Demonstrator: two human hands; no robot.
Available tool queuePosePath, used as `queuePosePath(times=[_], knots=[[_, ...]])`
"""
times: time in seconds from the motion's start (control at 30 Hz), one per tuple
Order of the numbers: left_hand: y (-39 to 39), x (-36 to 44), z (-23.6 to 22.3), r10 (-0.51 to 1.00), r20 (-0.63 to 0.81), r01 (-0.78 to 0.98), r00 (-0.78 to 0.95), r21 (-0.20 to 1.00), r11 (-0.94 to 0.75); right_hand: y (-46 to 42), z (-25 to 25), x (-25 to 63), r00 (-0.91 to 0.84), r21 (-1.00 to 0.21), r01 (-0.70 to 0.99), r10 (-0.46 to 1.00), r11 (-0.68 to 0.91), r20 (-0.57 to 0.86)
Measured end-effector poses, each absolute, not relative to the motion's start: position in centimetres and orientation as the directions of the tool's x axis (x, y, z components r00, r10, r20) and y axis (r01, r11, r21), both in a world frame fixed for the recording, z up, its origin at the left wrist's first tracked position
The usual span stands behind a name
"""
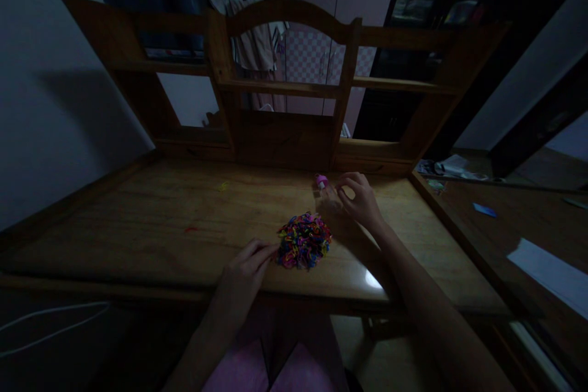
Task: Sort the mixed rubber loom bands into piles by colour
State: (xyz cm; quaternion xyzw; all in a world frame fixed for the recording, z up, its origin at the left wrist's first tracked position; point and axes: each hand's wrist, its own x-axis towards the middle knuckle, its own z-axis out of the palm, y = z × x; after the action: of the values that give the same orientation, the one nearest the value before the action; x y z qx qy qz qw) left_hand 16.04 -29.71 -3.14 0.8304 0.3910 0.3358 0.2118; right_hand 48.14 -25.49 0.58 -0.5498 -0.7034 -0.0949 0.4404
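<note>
A heap of small, many-coloured rubber bands (304, 241) lies on the wooden desk in front of me. At its left edge, my left hand (250, 263) has thumb and fingers pressed together; whatever they pinch is too small to make out. Beyond the heap, a clear plastic bottle with a pink cap (322, 181) lies on its side. My right hand (359, 197) is curled beside the bottle's near end, thumb and forefinger bent into a ring. Whether those fingertips hold a band or touch the bottle is too dim to tell.
One yellow band (223, 186) and a red band (191, 229) lie apart on the left of the desk. A wooden shelf unit (285, 90) rises along the back. On the right-hand side surface are a blue card (484, 210) and white paper (551, 272).
</note>
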Motion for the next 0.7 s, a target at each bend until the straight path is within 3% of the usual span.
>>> queuePosePath(times=[0.4,0.7], knots=[[-31.5,17.0,-2.0,0.712,0.484,0.499,0.510,0.507,-0.702,-25.6,0.6,48.1,-0.003,-0.359,0.855,0.696,0.375,0.719],[-30.9,18.3,-2.5,0.738,0.423,0.566,0.526,0.474,-0.675,-25.6,0.7,48.1,0.000,-0.373,0.847,0.700,0.379,0.714]])
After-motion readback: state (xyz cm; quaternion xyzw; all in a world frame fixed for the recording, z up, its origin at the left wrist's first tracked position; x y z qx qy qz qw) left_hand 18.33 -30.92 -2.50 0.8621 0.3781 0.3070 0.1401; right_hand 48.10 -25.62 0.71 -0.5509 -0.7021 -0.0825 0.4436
